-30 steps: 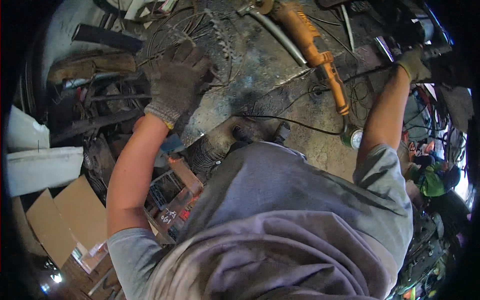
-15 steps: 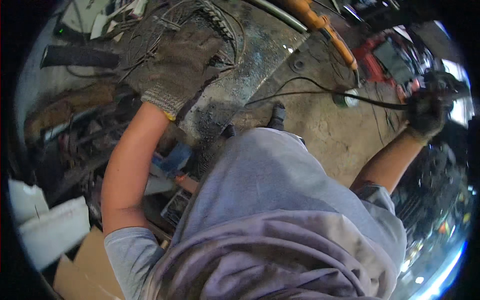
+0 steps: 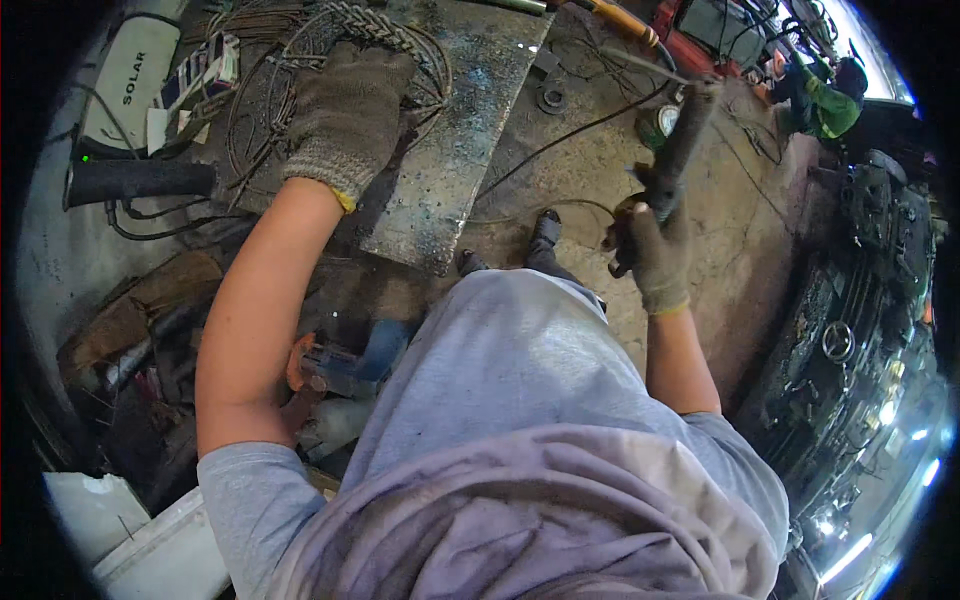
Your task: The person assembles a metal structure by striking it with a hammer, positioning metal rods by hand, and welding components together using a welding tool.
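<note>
My left hand [image 3: 350,110], in a dirty knitted work glove, is closed over a wire rope [image 3: 372,22] with a braided section and loose looped strands. Its fingertips are mostly hidden against the rope. Beneath lies a scuffed metal plate [image 3: 425,205] strewn with dark grit. On the right, my gloved right hand [image 3: 655,250] is slightly blurred and grips a dark corded power tool [image 3: 685,135]. The tool's long cylindrical body points away from me, held in the air beyond the plate's right edge; its exact kind is unclear.
A black cylindrical handle [image 3: 140,182] with a cable lies left of the rope, near a white case [image 3: 130,80]. An orange tool [image 3: 625,20] and a can [image 3: 655,125] are farther off. Vehicle parts [image 3: 830,345] line the right; another person [image 3: 825,100] is at the far right.
My right hand has swung in from the far right with the power tool, which now shows lengthwise. My left hand stays on the wire rope while the view has shifted.
</note>
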A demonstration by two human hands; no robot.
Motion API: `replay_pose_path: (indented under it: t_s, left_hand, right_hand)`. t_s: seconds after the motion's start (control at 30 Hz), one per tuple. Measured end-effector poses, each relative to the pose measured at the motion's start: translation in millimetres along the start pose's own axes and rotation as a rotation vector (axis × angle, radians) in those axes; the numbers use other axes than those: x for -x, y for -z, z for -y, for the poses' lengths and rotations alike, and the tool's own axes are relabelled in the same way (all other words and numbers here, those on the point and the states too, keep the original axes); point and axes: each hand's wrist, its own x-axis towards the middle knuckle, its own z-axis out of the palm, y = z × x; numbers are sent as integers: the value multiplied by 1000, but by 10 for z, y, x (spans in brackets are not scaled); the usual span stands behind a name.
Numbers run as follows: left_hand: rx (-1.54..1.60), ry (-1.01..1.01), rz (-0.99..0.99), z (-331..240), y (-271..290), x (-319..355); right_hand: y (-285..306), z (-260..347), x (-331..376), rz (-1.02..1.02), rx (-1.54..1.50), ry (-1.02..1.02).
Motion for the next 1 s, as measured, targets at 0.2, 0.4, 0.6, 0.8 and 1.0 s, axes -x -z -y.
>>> replay_pose_path:
  t_s: [0.2, 0.4, 0.6, 0.8, 1.0]
  left_hand:
    - [-34, -11, 23, -10, -45, 18]
    - [-34, -23, -5, 15, -86, -8]
    - [-32, -12, 4, 33, -119, -27]
    - [-57, 1, 55, -7, -28, -34]
    - [-118, -45, -13, 44, -125, -9]
  right_hand:
    - [-289, -560, 118, 62, 123, -29]
    - [-522, -553, 99, 120, 299, -3]
    - [-730, -516, 4, 163, 375, 8]
    - [-847, -502, -7, 146, 362, -7]
    - [-916, -557, -23, 78, 463, 57]
